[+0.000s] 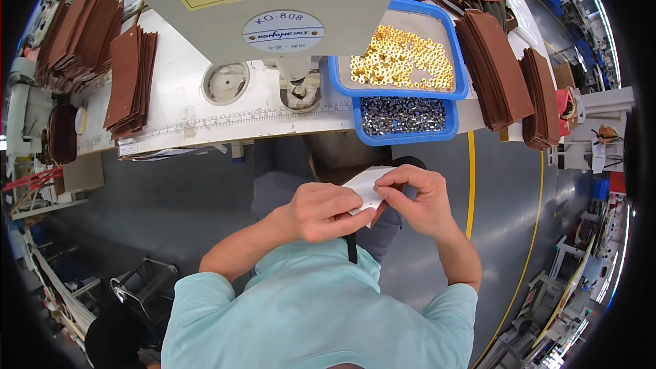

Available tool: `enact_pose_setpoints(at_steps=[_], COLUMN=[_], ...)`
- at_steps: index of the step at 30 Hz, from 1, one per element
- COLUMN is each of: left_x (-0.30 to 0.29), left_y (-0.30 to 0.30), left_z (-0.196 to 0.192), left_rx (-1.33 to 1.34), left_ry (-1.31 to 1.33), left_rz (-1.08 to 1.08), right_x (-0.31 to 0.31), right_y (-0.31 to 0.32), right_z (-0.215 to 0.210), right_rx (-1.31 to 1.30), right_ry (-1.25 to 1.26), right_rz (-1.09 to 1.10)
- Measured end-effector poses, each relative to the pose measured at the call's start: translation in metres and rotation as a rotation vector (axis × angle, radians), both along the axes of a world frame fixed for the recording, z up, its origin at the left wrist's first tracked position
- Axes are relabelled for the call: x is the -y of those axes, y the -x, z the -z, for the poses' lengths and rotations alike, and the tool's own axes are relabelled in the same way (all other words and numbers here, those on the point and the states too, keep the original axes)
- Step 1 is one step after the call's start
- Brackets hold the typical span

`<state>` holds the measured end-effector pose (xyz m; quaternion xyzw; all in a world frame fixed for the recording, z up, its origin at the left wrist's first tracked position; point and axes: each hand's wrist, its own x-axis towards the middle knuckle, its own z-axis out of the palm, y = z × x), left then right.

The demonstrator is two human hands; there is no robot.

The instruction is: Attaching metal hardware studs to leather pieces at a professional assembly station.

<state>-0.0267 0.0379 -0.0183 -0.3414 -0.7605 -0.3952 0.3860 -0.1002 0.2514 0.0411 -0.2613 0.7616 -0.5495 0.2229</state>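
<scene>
My left hand (pixel 322 210) and my right hand (pixel 417 198) meet over my lap, both pinching a small white sheet (pixel 364 184) with a reddish-brown underside edge. The left hand's fingers curl over its lower left part; the right hand's thumb and forefinger grip its right edge. Most of the piece is hidden by my fingers. A dark strap hangs below the hands.
A press machine head (pixel 273 7) stands over a white worktable (pixel 178 106). A blue tray of gold eyelets (pixel 403 58) sits above a blue tray of silver eyelets (pixel 403 116). Brown leather stacks lie left (pixel 130 78) and right (pixel 495 72). A yellow line (pixel 471 184) marks the grey floor.
</scene>
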Motion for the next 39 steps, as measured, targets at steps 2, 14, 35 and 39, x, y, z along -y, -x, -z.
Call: enact_pose_setpoints(at_steps=[2, 14, 35, 39], left_x=[-0.002, -0.005, -0.007, -0.005], left_y=[-0.001, -0.004, -0.009, -0.014], left_z=[-0.003, 0.007, -0.004, -0.01], left_rx=[0.051, 0.045, 0.42, 0.567], left_ry=[-0.047, -0.063, -0.228, -0.246], left_rz=[0.026, -0.034, -0.02, -0.011], right_x=[-0.002, -0.002, 0.0, 0.002], right_y=[-0.002, -0.006, -0.001, -0.003], right_z=[0.0, 0.011, -0.011, -0.001], right_rx=[0.165, 0.509, -0.208, -0.291], right_ry=[0.036, 0.115, 0.036, 0.068], right_rz=[0.001, -0.001, -0.194, -0.182])
